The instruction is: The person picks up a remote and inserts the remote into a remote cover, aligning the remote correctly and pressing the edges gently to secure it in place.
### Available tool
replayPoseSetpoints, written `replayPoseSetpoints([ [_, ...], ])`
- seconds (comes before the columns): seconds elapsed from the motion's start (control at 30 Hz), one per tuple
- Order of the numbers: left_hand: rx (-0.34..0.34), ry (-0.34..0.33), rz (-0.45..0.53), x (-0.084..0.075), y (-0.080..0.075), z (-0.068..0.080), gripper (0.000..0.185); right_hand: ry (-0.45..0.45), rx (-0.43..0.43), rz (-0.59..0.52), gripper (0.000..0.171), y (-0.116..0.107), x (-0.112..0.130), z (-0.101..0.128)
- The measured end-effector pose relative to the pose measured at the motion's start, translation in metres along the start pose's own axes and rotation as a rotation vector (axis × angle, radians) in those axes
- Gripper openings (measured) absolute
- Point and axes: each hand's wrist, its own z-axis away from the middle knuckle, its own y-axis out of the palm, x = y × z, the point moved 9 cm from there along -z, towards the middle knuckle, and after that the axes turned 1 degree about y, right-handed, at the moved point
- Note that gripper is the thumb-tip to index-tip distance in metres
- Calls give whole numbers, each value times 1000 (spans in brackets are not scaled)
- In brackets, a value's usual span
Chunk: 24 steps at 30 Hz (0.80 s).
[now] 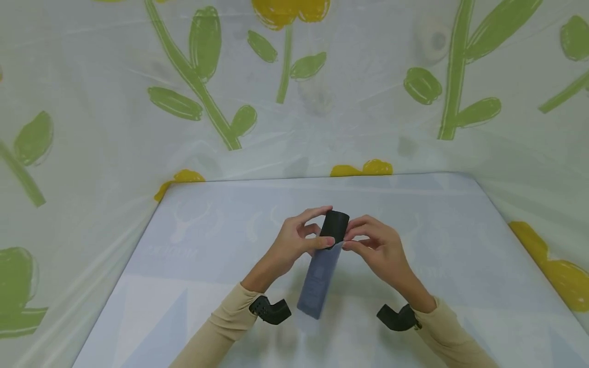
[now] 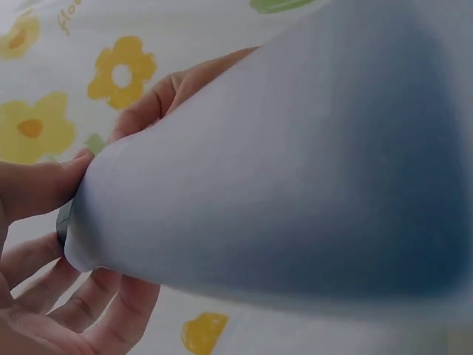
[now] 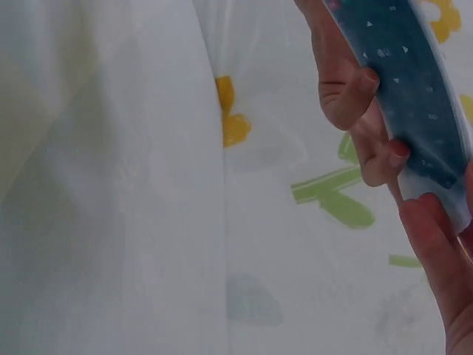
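Here the floral sheet [image 1: 92, 128] hangs all round as a backdrop, and below it lies the pale table [image 1: 460, 266], well lit. Over the table's middle, held off the surface and tilted with its base toward the person, is a slim blue-grey bottle [image 1: 318, 278] with a black cap [image 1: 335, 225] at its far end. The left hand [image 1: 294, 240] pinches the bottle's neck just under the cap, thumb and fingers curled round it; the right hand [image 1: 375, 245] closes its fingertips on the cap's right side. Both hands are gripping, then, neither one loose. In the left wrist view the bottle [image 2: 295, 163] fills the picture as a smooth blurred body; the right wrist view shows printed marks on its face [image 3: 414, 96]. It looks like rigid plastic, light enough for a fingertip hold, though whether it is full I cannot tell. The smooth wall would likely slip under a weak pinch, so the neck and the cap's rim are the safest places to hold.
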Motion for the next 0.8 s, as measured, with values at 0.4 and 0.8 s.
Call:
replayPoseSetpoints([
  [0.4, 37, 53, -41, -10, 7, -1, 63, 1, -32, -30, 30, -12, 1, -1],
  [0.8, -131, 189, 229, -3, -11, 2, 59, 284, -7, -149, 9, -12, -27, -7],
])
